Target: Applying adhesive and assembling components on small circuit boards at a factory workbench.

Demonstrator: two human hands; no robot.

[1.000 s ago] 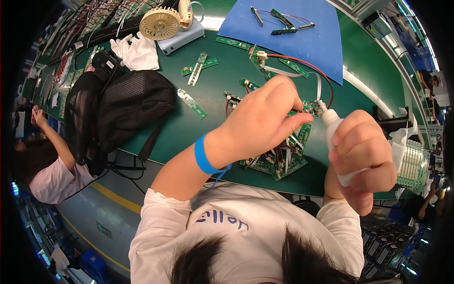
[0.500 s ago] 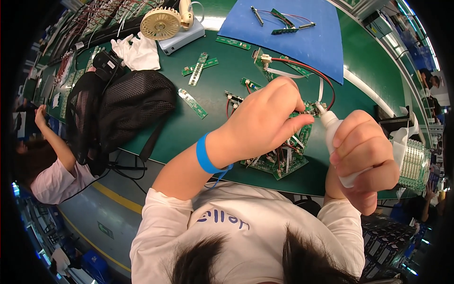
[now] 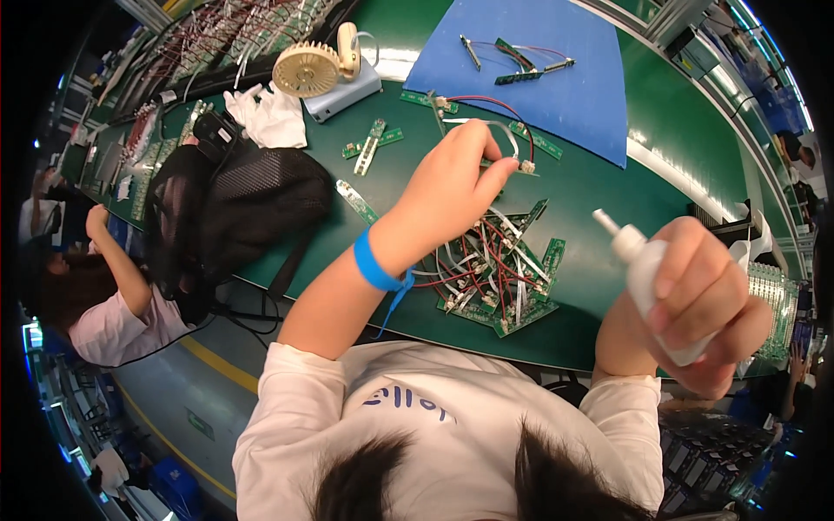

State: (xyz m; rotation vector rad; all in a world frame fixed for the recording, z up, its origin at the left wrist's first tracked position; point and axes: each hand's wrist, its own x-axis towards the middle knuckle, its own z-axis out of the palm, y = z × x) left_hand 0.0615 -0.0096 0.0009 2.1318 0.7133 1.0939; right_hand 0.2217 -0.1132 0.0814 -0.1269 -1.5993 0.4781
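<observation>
A tangled pile of circuit boards [image 3: 497,276], threaded with red and white wires, lies on the green table [image 3: 582,269]. Just beyond the pile, the left hand [image 3: 465,178] has its thumb and bent fingers drawn together on a small green board [image 3: 527,169], most of which the hand covers; a white connector shows on it, with a red cable and a white ribbon arcing away. A blue band [image 3: 373,260] circles that wrist, to the left of the pile. Over to the right of the pile, the right hand [image 3: 699,304] has its fingers curled around a white bottle [image 3: 641,256], leaving no open gap, and the narrow nozzle points up and leftward, well apart from the small green board. Farther beyond the pile is a blue mat [image 3: 565,113] bearing wired boards [image 3: 519,78]. Beyond the pile and to its left are two crossed boards [image 3: 371,149], white gloves [image 3: 269,120] and a beige fan [image 3: 306,69], while a black mesh bag [image 3: 261,195] sits well to the pile's left
</observation>
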